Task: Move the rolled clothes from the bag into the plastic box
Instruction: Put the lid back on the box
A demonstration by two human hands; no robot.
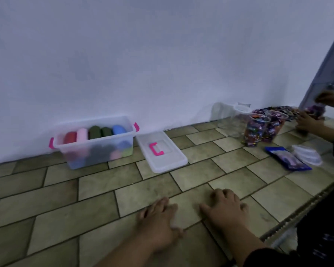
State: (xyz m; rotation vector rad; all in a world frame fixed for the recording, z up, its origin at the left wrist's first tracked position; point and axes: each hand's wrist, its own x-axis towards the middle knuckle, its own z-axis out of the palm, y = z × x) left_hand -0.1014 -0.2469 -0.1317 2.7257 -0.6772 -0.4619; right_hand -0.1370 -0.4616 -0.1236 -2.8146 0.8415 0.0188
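Palms down: left hand [161, 218], right hand [226, 208]

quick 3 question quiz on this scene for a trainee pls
1. True or false: the lid is fitted on the plastic box.
2. What does the left hand hold? A) a rolled cloth B) nothing C) a jar
3. Fill in: the right hand rests on the tiled ____.
Key: 1 false, it lies beside the box; 2 B; 3 floor.
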